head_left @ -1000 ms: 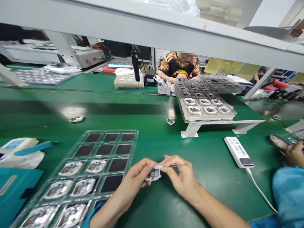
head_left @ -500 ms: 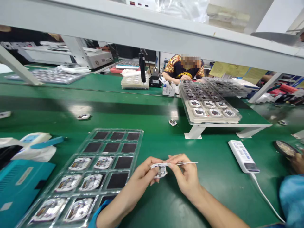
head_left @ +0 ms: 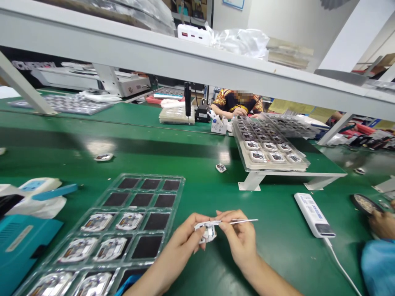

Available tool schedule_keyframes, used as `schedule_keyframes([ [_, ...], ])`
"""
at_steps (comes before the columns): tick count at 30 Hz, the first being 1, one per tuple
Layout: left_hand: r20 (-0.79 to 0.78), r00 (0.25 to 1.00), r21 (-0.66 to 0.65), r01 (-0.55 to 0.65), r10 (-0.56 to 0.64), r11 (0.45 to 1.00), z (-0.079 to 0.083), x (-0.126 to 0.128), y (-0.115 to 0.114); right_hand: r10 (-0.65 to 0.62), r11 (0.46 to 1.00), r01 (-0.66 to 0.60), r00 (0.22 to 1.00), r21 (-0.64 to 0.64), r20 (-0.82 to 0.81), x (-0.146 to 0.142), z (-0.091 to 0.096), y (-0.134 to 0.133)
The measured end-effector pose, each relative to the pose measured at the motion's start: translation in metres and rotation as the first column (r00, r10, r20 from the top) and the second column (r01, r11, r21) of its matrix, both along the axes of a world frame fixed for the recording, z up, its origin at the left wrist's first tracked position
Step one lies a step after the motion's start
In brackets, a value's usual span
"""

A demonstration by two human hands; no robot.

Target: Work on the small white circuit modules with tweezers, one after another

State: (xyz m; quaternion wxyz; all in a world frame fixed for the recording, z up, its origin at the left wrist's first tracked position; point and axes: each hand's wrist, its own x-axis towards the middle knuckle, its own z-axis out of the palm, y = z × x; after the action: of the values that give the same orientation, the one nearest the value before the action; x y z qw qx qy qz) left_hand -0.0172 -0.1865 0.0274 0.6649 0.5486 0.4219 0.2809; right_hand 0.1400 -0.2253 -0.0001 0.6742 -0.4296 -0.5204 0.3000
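Two hands meet over the bench's near edge, about mid-width: left hand (head_left: 182, 243) has its fingers pinched on a small white module (head_left: 206, 232) held just above the green surface, while right hand (head_left: 241, 241) has its fingers closed on thin tweezers (head_left: 240, 222), tips at the module's top edge. Clear tray (head_left: 176, 193) sits just left of the hands, near rows holding similar modules, far rows showing black pockets. White cabled box (head_left: 311, 209) lies to the right, and another person's hand (head_left: 382, 224) is at the bench's right edge.
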Motion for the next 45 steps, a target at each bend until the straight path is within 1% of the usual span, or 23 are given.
schedule_keyframes([
  [3,0.011,1.0,-0.011,-0.011,0.011,1.0,0.001,0.0,-0.001,0.004,1.0,-0.004,0.994,-0.001,0.11,0.001,0.003,-0.001],
  [5,0.027,0.999,-0.032,-0.032,0.033,0.999,0.002,0.001,-0.001,-0.002,1.0,-0.002,0.987,0.024,0.163,0.002,0.003,-0.002],
  [8,0.063,0.995,-0.089,-0.068,0.074,0.994,0.002,0.003,0.0,-0.008,0.997,-0.002,0.989,0.073,0.15,0.001,0.002,-0.003],
  [12,0.096,0.989,-0.13,-0.103,0.116,0.986,-0.001,0.004,0.001,0.007,0.996,-0.014,0.996,0.084,0.088,-0.002,0.002,-0.004],
  [16,0.101,0.988,-0.126,-0.102,0.115,0.987,0.0,0.004,0.001,0.003,0.996,-0.016,0.991,0.092,0.137,-0.001,0.003,-0.004],
  [19,0.093,0.993,-0.128,-0.065,0.077,0.99,0.0,0.003,0.0,-0.015,0.995,-0.004,0.984,0.101,0.18,0.001,0.005,-0.004],
  [22,0.145,0.989,-0.089,-0.004,0.017,0.996,-0.005,0.001,0.0,-0.045,0.995,0.029,0.982,0.092,0.185,0.003,0.006,-0.002],
  [25,0.202,0.979,-0.039,0.015,-0.007,0.999,-0.015,0.001,0.003,-0.049,0.998,0.04,0.979,0.051,0.196,0.005,0.008,-0.001],
  [26,0.193,0.981,-0.018,0.014,-0.011,1.0,-0.019,0.001,0.005,-0.052,0.998,0.044,0.978,0.044,0.202,0.006,0.009,-0.001],
  [28,0.127,0.992,0.045,0.021,-0.027,0.999,-0.022,0.0,0.009,-0.076,0.996,0.064,0.976,0.063,0.203,0.007,0.01,0.0],
  [31,-0.005,0.998,0.158,0.06,-0.06,0.986,-0.017,-0.003,0.018,-0.133,0.987,0.111,0.971,0.115,0.198,0.009,0.012,0.0],
  [33,-0.093,0.992,0.239,0.109,-0.089,0.965,-0.01,-0.006,0.03,-0.147,0.984,0.12,0.964,0.133,0.222,0.01,0.013,0.001],
  [35,-0.211,0.975,0.363,0.143,-0.069,0.921,-0.004,-0.008,0.054,-0.142,0.983,0.105,0.954,0.149,0.265,0.01,0.012,0.001],
  [36,-0.288,0.957,0.438,0.16,-0.031,0.885,-0.002,-0.009,0.07,-0.135,0.983,0.091,0.948,0.161,0.29,0.008,0.011,0.001],
  [38,-0.434,0.893,0.611,0.196,0.117,0.767,-0.001,-0.009,0.109,-0.116,0.981,0.056,0.935,0.183,0.335,0.006,0.008,0.001],
  [39,-0.452,0.876,0.641,0.187,0.169,0.744,-0.002,-0.009,0.13,-0.106,0.981,0.04,0.93,0.189,0.351,0.004,0.006,0.002],
  [42,-0.504,0.812,0.685,0.167,0.296,0.709,-0.008,-0.008,0.19,-0.099,0.982,0.032,0.925,0.185,0.366,0.002,-0.002,0.004],
  [43,-0.526,0.781,0.694,0.166,0.336,0.7,-0.011,-0.007,0.207,-0.104,0.982,0.036,0.923,0.186,0.37,0.003,-0.005,0.005],
  [45,-0.571,0.732,0.701,0.2,0.372,0.685,-0.018,-0.002,0.231,-0.05,0.986,-0.027,0.896,0.167,0.441,0.005,-0.01,0.008],
])
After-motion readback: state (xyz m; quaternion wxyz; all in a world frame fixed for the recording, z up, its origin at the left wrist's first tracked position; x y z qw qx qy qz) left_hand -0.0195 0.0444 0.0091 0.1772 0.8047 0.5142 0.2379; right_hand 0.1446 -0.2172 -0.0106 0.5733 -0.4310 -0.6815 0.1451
